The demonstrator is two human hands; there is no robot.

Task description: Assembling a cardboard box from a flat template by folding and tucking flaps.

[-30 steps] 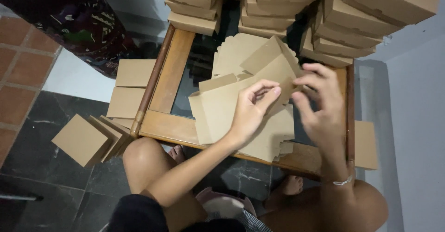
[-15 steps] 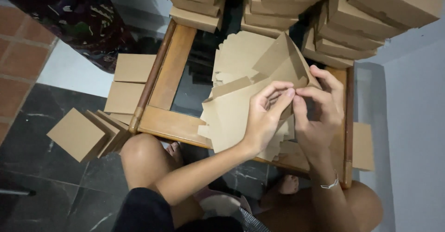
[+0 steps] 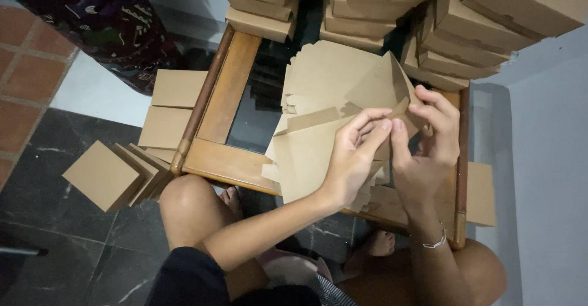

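Clearly, from the head camera, the left hand (image 3: 352,159) and the right hand (image 3: 425,147) are both pinched nearly closed on a flap of the brown cardboard blank (image 3: 318,150), which is held just above the glass-topped wooden table (image 3: 229,95) over a heap of loose blanks (image 3: 334,76); to my eye the fold goes best with fingertips kept close along the crease and the panel braced flat. Folded boxes (image 3: 490,12) stack at the table's far edge, all shut, so their insides cannot be seen, while flat cardboard pieces (image 3: 104,174) lie on the dark floor beside the knee.
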